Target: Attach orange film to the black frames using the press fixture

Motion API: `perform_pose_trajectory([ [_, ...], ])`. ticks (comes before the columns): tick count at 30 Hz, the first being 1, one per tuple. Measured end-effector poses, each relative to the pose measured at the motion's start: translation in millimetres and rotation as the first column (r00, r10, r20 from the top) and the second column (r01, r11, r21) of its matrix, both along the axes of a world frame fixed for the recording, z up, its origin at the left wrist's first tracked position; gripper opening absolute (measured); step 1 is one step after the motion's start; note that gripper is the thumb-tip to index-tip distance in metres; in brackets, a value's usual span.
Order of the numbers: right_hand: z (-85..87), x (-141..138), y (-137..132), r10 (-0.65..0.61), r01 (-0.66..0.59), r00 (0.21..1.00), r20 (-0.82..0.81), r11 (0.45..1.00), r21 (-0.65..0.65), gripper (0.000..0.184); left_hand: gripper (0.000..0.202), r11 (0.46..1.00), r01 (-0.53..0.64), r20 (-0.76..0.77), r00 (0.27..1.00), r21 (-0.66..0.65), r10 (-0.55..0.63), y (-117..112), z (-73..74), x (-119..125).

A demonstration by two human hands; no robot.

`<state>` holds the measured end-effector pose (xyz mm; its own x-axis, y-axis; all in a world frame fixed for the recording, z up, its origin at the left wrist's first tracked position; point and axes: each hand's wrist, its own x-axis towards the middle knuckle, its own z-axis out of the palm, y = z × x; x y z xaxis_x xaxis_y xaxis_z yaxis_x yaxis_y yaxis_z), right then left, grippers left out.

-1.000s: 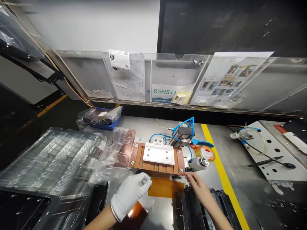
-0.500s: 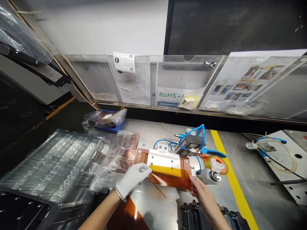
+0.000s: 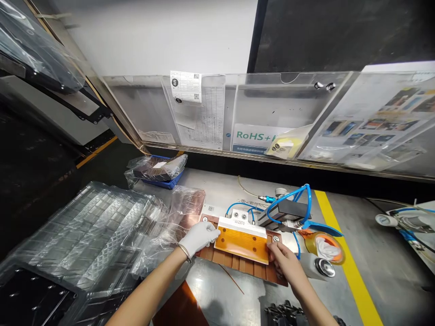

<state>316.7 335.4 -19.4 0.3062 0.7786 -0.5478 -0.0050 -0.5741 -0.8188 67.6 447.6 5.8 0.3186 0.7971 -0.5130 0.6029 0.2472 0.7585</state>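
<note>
A translucent amber film [image 3: 239, 243] lies across the white plate [image 3: 224, 221] of a fixture, and the plate's holes show through it. My left hand [image 3: 200, 237], in a white glove, pinches the film's left edge between thumb and fingertips. At the right edge my bare right hand [image 3: 282, 258] holds the film with its fingers closed. Under the plate is a brown grooved block [image 3: 234, 263] with a screw at each upper corner. Blue air tubes [image 3: 243, 205] run into the fixture behind the film.
Clear plastic trays [image 3: 102, 231] are stacked at left, beside a plastic-wrapped copper-coloured sheet [image 3: 190, 208]. A metal-capped bottle [image 3: 314, 266] and an orange tape roll [image 3: 328, 248] stand right of the fixture. Black parts [image 3: 285, 314] and a brown sheet [image 3: 181, 308] lie in front.
Both hands have brought the amber film from in front of the fixture up over the white plate, where it now lies flatter. The camera view has shifted slightly.
</note>
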Motion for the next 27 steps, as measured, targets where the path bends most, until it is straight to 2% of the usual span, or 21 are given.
perform_pose_trajectory([
  [4, 5.7, -1.8, 1.2, 0.03, -0.03, 0.999, 0.02, 0.999, -0.012, 0.04, 0.024, 1.0, -0.002, -0.034, 0.999, 0.008, 0.002, 2.4, -2.4, 0.7],
  [8, 3.5, -2.7, 0.6, 0.046, -0.045, 0.997, 0.063, 0.999, -0.016, 0.039, 0.025, 1.0, -0.008, -0.052, 0.999, 0.015, 0.008, 2.7, -1.7, 1.3],
  [16, 0.6, 9.1, 3.7, 0.117, -0.108, 0.959, 0.26, 0.993, -0.051, 0.039, 0.028, 1.0, -0.017, -0.121, 0.993, -0.007, 0.016, 0.3, 0.7, -0.8],
  [18, 3.8, 16.7, 3.1, 0.149, -0.132, 0.948, 0.282, 0.988, -0.078, 0.041, 0.033, 1.0, -0.016, -0.162, 0.987, 0.026, 0.02, 0.9, 4.3, -8.5],
  [21, 12.1, 31.4, -9.5, 0.156, -0.133, 0.948, 0.279, 0.986, -0.099, 0.044, 0.033, 0.987, -0.035, -0.251, 0.965, 0.159, 0.075, -1.9, 16.2, -28.3],
  [24, 22.5, 47.4, -42.7, 0.111, -0.089, 0.959, 0.261, 0.992, -0.094, 0.048, 0.031, 0.967, -0.036, -0.309, 0.944, 0.25, 0.115, -24.4, 29.4, -44.4],
  [27, 30.8, 56.4, -89.7, 0.024, 0.001, 0.969, 0.245, 0.995, -0.102, 0.055, 0.025, 0.988, 0.052, -0.262, 0.965, 0.144, -0.013, -78.8, 31.2, -35.3],
])
